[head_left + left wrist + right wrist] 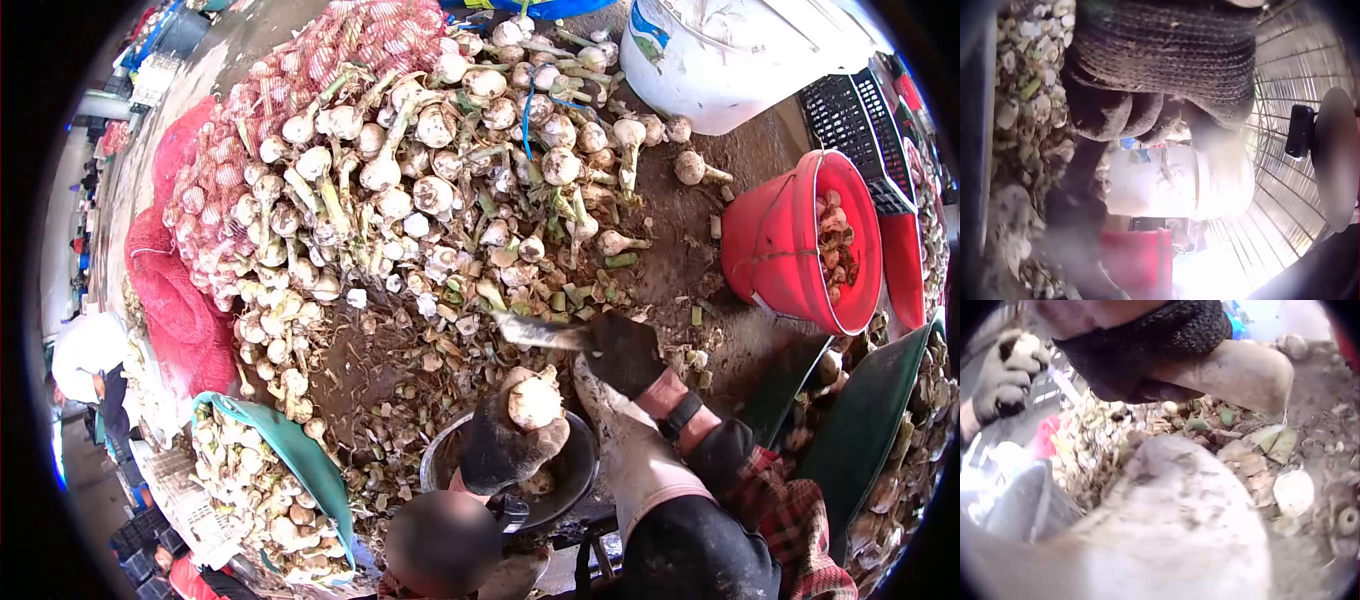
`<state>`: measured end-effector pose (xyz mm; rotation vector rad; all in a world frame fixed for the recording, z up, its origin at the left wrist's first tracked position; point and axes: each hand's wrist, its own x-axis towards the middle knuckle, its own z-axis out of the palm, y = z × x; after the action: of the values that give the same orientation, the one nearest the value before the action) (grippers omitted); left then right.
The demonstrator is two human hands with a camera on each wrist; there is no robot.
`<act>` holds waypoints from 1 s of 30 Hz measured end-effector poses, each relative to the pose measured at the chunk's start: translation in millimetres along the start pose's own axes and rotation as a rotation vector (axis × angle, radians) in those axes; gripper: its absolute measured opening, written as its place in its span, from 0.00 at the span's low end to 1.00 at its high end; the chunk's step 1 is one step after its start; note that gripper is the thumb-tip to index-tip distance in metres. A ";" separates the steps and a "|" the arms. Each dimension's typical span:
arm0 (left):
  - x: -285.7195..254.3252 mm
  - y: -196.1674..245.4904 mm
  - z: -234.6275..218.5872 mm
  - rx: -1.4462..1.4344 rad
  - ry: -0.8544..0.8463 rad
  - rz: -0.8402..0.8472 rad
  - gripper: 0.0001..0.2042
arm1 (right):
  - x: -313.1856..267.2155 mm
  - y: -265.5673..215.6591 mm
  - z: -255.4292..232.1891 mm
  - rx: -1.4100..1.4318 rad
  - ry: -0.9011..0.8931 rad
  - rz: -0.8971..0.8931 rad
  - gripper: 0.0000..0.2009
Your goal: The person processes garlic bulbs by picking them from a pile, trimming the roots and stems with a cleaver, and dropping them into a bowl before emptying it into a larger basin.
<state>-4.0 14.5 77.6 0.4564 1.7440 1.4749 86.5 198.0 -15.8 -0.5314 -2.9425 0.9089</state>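
Observation:
My gloved left hand (510,445) grips a trimmed garlic bulb (535,403), its pale round side facing up, over a metal bowl (583,478). Another bulb shows low in that bowl. To the right and a little forward, my gloved right hand (625,353) holds a knife (540,332), its blade pointing left above the cut scraps and apart from the bulb. A wide, worn handle end (1241,369) juts from the right fist in the right wrist view. Curled glove fingers (1107,115) fill the top of the left wrist view, hiding most of the bulb.
A heap of garlic with stalks (435,195) lies ahead, beside red mesh sacks (180,300). Stalk scraps cover the ground nearby. At right stand a red bucket (770,235) holding bulbs and a white bucket (700,75). A green-rimmed container (300,450) of garlic sits at left.

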 end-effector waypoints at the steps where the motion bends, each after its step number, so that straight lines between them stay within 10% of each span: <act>1: -0.8 8.2 -0.5 -0.024 -0.055 -0.047 0.23 | -1.4 8.2 0.0 -0.005 0.043 0.013 0.12; 6: 9.8 -7.3 -13.5 -0.181 0.193 -0.071 0.20 | -3.4 -8.3 -9.4 0.202 0.142 0.151 0.08; 13: 24.1 11.2 -24.6 0.966 0.521 0.387 0.22 | 0.2 -24.9 -11.0 0.452 0.080 0.226 0.10; 16: 17.4 2.1 -19.7 -0.024 0.547 0.031 0.18 | 4.3 -44.2 -26.4 0.562 0.021 0.209 0.08; 20: 20.9 -22.2 -3.6 -0.222 0.627 0.022 0.19 | 4.7 -56.2 -29.3 0.480 0.019 0.082 0.06; 27: 13.7 -17.4 16.6 -1.238 0.015 0.030 0.20 | -4.9 -37.9 -3.5 0.358 0.084 0.081 0.12; 30: -0.7 12.9 9.9 -0.968 -0.320 -0.179 0.23 | -13.7 -13.1 17.2 0.280 -0.088 0.152 0.11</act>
<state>1.2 23.9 89.9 0.0092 0.6628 1.7807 93.3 174.1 -21.7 -0.7214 -2.8076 1.3670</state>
